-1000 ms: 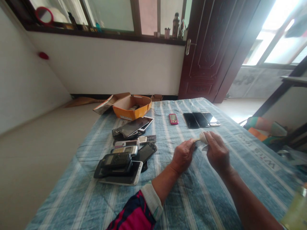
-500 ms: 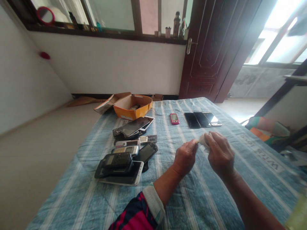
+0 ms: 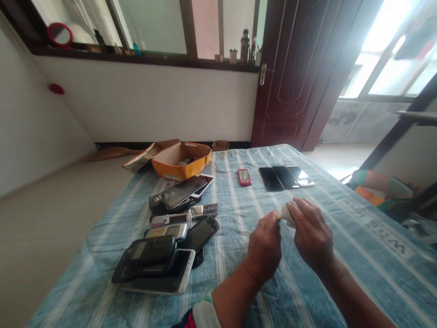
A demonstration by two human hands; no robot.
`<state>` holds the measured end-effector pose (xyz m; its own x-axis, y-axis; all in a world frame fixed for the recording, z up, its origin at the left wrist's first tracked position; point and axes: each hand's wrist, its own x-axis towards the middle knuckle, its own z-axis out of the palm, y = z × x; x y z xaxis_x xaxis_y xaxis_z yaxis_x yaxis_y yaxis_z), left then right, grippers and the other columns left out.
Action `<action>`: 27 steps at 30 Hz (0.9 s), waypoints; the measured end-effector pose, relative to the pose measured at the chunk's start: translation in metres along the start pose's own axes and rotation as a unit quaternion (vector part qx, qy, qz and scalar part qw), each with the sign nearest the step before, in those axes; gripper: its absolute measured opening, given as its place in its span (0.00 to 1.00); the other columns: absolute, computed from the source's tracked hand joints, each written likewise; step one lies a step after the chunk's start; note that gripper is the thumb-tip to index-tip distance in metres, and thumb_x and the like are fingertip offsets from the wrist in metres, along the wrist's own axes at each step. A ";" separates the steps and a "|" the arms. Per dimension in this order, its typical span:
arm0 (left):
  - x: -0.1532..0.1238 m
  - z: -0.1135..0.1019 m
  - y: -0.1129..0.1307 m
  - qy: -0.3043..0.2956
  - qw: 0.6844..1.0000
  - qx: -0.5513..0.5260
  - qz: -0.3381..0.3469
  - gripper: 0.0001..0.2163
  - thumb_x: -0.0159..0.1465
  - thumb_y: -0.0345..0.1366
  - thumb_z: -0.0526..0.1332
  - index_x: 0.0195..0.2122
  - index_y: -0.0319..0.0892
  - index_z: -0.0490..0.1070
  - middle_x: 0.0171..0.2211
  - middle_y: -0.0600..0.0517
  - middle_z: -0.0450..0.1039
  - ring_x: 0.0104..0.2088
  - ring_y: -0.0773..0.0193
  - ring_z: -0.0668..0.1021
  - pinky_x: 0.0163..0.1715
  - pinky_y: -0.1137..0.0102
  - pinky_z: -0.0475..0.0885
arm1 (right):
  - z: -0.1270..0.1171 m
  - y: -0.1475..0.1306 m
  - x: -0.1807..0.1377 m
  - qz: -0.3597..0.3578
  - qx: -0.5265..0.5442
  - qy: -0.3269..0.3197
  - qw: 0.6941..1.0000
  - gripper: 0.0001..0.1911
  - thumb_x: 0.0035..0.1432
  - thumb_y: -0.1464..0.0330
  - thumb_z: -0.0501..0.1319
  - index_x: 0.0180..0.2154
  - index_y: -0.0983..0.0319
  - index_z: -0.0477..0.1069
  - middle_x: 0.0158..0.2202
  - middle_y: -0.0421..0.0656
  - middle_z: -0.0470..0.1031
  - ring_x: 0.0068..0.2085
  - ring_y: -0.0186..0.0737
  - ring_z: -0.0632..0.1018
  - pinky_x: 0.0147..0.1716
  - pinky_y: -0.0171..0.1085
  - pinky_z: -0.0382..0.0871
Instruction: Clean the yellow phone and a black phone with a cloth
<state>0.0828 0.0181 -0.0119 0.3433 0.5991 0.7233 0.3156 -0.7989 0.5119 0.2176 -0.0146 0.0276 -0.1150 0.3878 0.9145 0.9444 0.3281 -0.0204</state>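
Note:
My right hand (image 3: pixel 312 234) pinches a crumpled white cloth (image 3: pixel 287 215) over the bed-like surface. Close against it, my left hand (image 3: pixel 265 243) is closed, thumb and fingers pressed together around a small pale end. Whether that end belongs to the cloth or to another thing is hidden. Beyond the hands lie a small pink phone (image 3: pixel 244 177) and three dark-screened phones side by side: a black one (image 3: pixel 271 179), a second black one (image 3: pixel 285 177) and a light-edged one (image 3: pixel 300 176).
Left of my hands is a loose heap of phones, with a black handset (image 3: pixel 150 253) on top of a white-edged tablet-like phone (image 3: pixel 186 272). An open orange cardboard box (image 3: pixel 182 171) stands behind them, a phone inside. Blue striped cloth (image 3: pixel 235 223) covers the surface. A dark red door (image 3: pixel 290 91) is behind.
The view has tilted and shifted slightly, so the phones appear lower. My hands stay together around the white cloth, with the left hand turned a little more upright.

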 end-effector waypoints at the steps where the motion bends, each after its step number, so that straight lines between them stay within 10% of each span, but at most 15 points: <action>1: -0.002 0.001 0.001 0.000 1.000 0.010 -0.001 0.18 0.69 0.29 0.49 0.60 0.40 0.58 0.50 0.39 0.73 0.52 0.53 0.75 0.52 0.56 0.74 | 0.000 0.000 0.000 0.001 0.003 -0.001 1.000 0.19 0.61 0.79 0.53 0.52 0.61 0.70 0.48 0.50 0.74 0.53 0.49 0.74 0.52 0.46 0.70; 27: -0.004 0.002 -0.016 -0.093 0.990 0.022 -0.105 0.16 0.69 0.32 0.49 0.52 0.32 0.69 0.48 0.36 0.75 0.50 0.51 0.77 0.52 0.58 0.74 | 0.001 0.002 0.001 0.014 0.053 0.003 0.999 0.22 0.60 0.83 0.53 0.53 0.62 0.69 0.48 0.52 0.73 0.53 0.49 0.73 0.51 0.48 0.70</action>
<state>0.0785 0.0283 -0.0238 0.4219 0.7538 0.5038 0.4333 -0.6558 0.6183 0.2190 -0.0130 0.0282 -0.0872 0.3937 0.9151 0.9094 0.4064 -0.0882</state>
